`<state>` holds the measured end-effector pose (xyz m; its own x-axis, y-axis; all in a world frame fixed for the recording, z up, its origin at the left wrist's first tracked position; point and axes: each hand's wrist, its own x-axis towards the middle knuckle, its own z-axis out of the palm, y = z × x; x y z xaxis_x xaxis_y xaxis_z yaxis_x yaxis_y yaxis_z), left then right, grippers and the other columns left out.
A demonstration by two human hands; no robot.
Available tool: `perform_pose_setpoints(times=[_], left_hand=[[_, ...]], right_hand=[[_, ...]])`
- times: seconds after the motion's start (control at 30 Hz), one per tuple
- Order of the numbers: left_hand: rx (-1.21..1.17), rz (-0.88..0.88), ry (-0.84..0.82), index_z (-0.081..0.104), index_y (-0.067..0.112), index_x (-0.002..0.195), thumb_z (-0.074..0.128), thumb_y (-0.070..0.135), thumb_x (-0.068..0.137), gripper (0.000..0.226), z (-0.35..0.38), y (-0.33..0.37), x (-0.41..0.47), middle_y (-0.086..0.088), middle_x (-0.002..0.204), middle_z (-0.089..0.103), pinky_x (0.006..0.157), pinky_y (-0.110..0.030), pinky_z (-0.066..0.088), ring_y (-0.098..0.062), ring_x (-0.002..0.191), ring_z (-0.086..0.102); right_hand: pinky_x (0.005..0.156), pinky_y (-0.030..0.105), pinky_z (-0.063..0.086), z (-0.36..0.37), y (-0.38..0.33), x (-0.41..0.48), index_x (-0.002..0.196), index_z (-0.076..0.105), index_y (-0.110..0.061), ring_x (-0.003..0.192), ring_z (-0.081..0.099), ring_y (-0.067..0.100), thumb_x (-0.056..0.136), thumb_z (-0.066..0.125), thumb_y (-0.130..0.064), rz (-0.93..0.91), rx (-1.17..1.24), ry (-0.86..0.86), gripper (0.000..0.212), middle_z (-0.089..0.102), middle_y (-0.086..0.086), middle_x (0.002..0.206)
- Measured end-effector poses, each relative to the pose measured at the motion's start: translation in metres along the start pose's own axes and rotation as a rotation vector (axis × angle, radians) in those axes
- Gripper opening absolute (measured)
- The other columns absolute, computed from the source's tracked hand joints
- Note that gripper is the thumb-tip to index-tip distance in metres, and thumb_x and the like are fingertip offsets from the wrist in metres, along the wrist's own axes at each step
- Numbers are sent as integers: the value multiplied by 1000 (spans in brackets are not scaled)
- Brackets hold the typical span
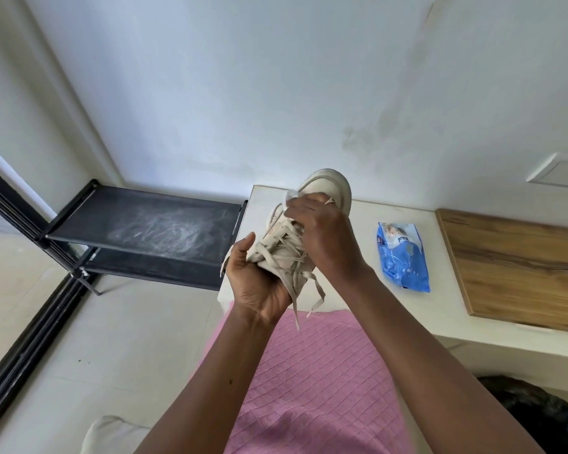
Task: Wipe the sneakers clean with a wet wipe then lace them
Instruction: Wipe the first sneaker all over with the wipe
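- Head view: a person holds one beige sneaker (312, 221) in the air above the near edge of a white counter (368, 257), toe pointing away and up.
- Left hand (258, 283) cups the heel end from below, palm turned up, fingers curled around the back of the shoe, thumb raised along its left side. Grip is closed on the sneaker.
- Right hand (325, 234) lies over the top of the shoe, fingers bent and pressed against the upper near the toe box. A white wet wipe (291, 196) is bunched under those fingers, with a crumpled corner sticking out to the left; grip is pinching the wipe against the shoe.
- A ring shows on one finger of the right hand.
- Laces (295, 273) are loose: several flat beige strands cross the tongue area, and two ends hang down past the left wrist, over a pink ribbed cloth (315, 381) below the forearms.
- A blue wet wipe packet (402, 257) lies flat on the counter, to the right of the sneaker and well apart from both hands.
- A wooden board (518, 273) sits on the counter farther right, beside the packet and not touching it.
- A black two-shelf rack (145, 227) stands on the floor to the left of the counter; its top shelf carries pale smudges.
- Only one sneaker is in view.
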<state>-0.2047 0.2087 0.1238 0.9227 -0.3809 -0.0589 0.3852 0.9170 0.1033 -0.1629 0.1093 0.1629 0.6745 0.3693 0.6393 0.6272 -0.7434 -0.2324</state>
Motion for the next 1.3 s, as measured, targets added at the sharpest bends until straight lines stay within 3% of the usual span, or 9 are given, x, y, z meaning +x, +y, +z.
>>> perform_pose_setpoints(times=[0.13, 0.23, 0.4, 0.63, 0.8, 0.93, 1.1, 1.23, 1.3], left_hand=[[-43, 20, 7, 45, -7, 133, 47, 36, 80, 68, -7, 1, -2, -26, 131, 49, 106, -50, 36, -37, 121, 50], [-31, 15, 14, 54, -7, 123, 55, 32, 75, 61, -2, 3, -2, -28, 128, 52, 105, -54, 34, -40, 117, 54], [-78, 81, 58, 43, 13, 118, 53, 21, 78, 43, -3, 8, 6, -15, 126, 47, 101, -55, 40, -29, 124, 48], [73, 116, 100, 53, -7, 123, 37, 18, 76, 55, -9, 11, -3, -27, 118, 58, 100, -52, 41, -38, 106, 60], [139, 116, 127, 41, -4, 136, 61, 11, 59, 81, -7, 11, -4, -23, 138, 44, 112, -50, 26, -39, 125, 45], [235, 86, 198, 61, -3, 113, 49, 6, 61, 54, -4, 5, -2, -21, 110, 62, 104, -47, 38, -36, 101, 59], [497, 78, 300, 64, 2, 78, 45, 1, 52, 32, -5, 2, -6, -14, 83, 60, 59, -29, 37, -24, 72, 50], [537, 113, 191, 65, 10, 62, 41, -3, 55, 29, -2, 4, -8, -6, 62, 55, 58, -27, 37, -20, 64, 49], [472, 184, 88, 67, 13, 66, 50, 1, 54, 24, 0, 5, -9, -4, 67, 59, 63, -26, 44, -18, 69, 59]], right_hand=[[63, 30, 56, -12, 10, -15, 76, 70, -2, 81, 65, 29, 73, 45, -1, -14, -95, 0, 25, 71, 10, 86], [66, 30, 53, -14, 19, -10, 80, 71, -1, 82, 64, 28, 75, 43, 1, 59, -160, 112, 28, 71, 10, 87], [71, 24, 40, 2, -1, -11, 73, 69, 0, 83, 60, 26, 64, 48, 13, 186, -83, 186, 27, 71, 10, 82], [57, 29, 50, -1, 3, -8, 70, 71, -3, 73, 63, 30, 58, 54, 16, 104, 92, -39, 28, 71, 8, 74], [71, 31, 53, -7, 17, 5, 89, 71, 1, 85, 64, 33, 70, 52, 8, 76, -157, 56, 27, 70, 14, 94], [68, 33, 54, -5, 13, 9, 79, 70, 2, 78, 64, 34, 63, 56, 13, 119, -116, 66, 24, 69, 15, 86], [57, 22, 48, -11, 1, 9, 68, 73, -7, 56, 62, 26, 59, 54, 9, 210, 144, -81, 26, 69, 9, 64], [64, 16, 47, -8, -23, 8, 78, 77, -11, 68, 67, 20, 68, 58, 9, 215, 253, -314, 29, 73, 8, 73], [64, 22, 49, -6, -36, 3, 75, 75, -13, 70, 66, 22, 66, 54, 0, 118, 296, -332, 27, 72, 7, 73]])
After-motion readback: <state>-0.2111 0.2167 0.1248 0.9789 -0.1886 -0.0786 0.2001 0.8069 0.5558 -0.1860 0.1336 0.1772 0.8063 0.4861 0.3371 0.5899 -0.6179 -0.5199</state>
